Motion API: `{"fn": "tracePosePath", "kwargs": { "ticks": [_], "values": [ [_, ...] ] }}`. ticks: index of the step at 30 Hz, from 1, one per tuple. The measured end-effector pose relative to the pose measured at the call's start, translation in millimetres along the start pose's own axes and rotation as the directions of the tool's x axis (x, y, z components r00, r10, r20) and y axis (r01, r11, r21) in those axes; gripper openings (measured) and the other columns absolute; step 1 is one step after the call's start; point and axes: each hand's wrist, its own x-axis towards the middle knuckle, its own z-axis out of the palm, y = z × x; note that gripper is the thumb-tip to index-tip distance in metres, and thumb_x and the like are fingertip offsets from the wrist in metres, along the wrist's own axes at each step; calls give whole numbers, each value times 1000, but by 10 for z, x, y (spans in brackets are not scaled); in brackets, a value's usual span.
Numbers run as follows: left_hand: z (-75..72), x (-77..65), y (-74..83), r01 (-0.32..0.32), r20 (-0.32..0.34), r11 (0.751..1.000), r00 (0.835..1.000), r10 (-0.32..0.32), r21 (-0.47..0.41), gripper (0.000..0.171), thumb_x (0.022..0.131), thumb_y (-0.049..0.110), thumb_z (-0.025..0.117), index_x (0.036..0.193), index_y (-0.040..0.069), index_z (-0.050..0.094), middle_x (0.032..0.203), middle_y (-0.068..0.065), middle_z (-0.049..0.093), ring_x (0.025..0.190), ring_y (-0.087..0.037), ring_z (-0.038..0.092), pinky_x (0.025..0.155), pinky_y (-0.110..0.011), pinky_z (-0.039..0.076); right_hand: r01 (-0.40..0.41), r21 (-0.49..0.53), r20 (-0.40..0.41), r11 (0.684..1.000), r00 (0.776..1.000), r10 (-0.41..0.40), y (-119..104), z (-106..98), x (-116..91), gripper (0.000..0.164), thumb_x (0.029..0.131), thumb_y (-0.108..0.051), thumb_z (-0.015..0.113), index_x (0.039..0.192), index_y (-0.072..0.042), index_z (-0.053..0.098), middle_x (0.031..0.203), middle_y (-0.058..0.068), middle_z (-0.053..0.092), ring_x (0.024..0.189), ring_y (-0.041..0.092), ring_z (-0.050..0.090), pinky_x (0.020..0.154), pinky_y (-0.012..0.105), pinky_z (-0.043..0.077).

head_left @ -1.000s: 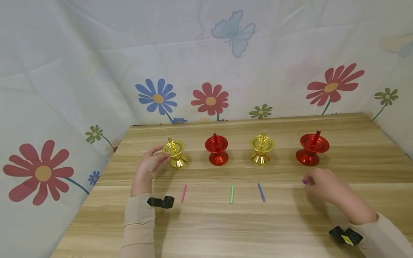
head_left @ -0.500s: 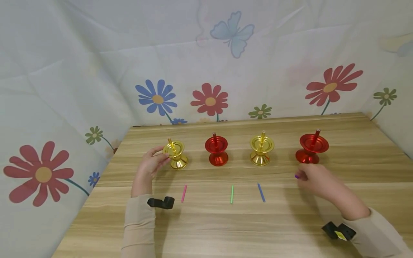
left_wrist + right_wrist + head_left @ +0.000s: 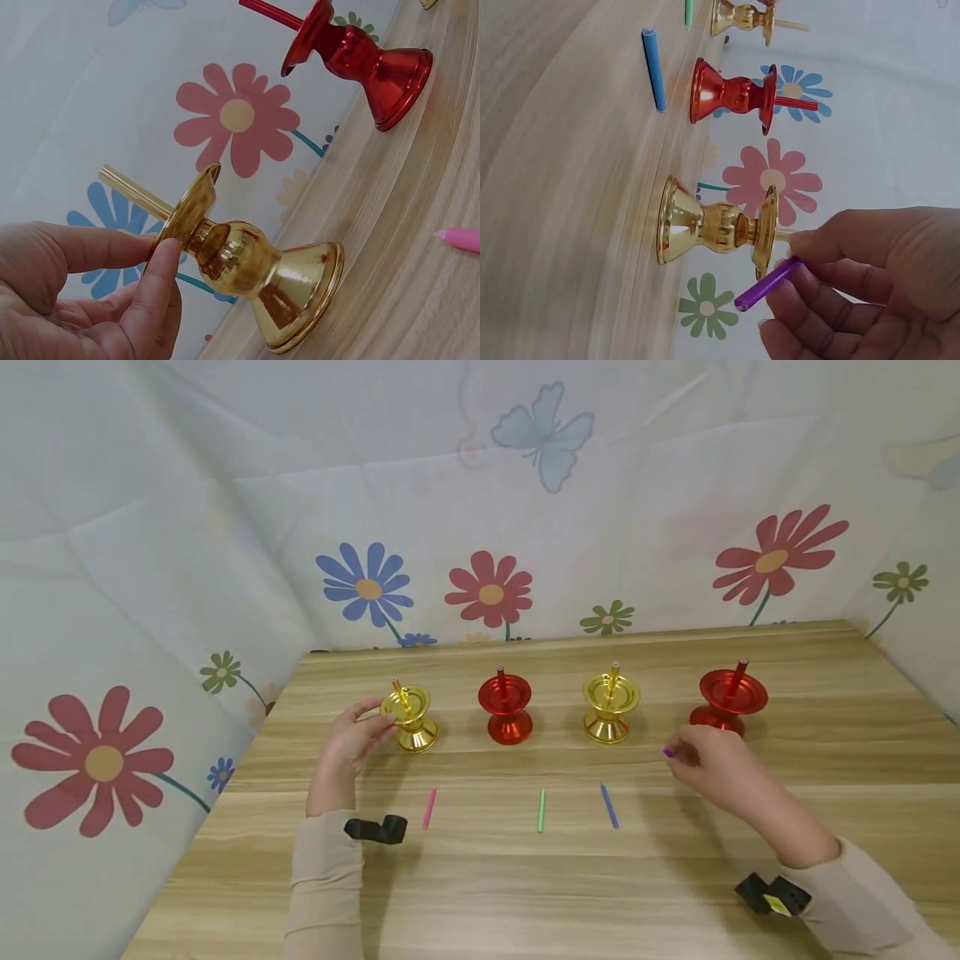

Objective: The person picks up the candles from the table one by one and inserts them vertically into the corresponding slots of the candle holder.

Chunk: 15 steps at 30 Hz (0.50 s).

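At the left end of a row of candlesticks, my left hand (image 3: 352,739) pinches the dish rim of a gold candlestick (image 3: 236,259), which stands upright on the table. My right hand (image 3: 716,768) holds a thin purple candle (image 3: 766,285) between thumb and fingers, its end sticking out past them. That hand is above the table, in front of the right-hand red candlestick (image 3: 735,693), and covers part of its base in the head view. A second gold candlestick (image 3: 607,727) and another red candlestick (image 3: 510,727) stand between my hands, each with an upright tube in its dish.
Three thin candles lie apart on the wooden table (image 3: 480,885) before the row: pink (image 3: 429,808), green (image 3: 541,810) and blue (image 3: 610,806). A flowered cloth (image 3: 420,485) hangs behind the table's back edge.
My right hand has moved left and a little away from me across the table, carrying the purple candle. My left hand keeps its place at the gold candlestick's rim.
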Motion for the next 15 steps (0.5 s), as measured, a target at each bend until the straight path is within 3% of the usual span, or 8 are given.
{"fn": "tracePosePath", "kwargs": {
  "ticks": [9, 15],
  "values": [
    [-1, -24, 17, 0, 4, 1000, 1000, 0, 10, 56, 94, -2, 52, 145, 0, 30, 99, -5, 54, 78, -6, 63, 75, -14, 54, 11, 33, -145, 999, 989, -6, -61, 51, 62, 9, 79, 1, 70, 87, 1, 67, 80, 10, 67, 74, 23, 61, 67, 40, 56],
    [8, -18, 5, -2, 1, 1000, 1000, 2, 19, 55, 94, -2, 52, 145, 0, 30, 98, -5, 54, 76, -5, 63, 77, -15, 54, 79, 32, -296, 996, 953, -66, -95, 119, 93, 11, 76, 4, 73, 84, 1, 66, 79, 12, 67, 71, 23, 63, 64, 44, 57]
  ]
}}
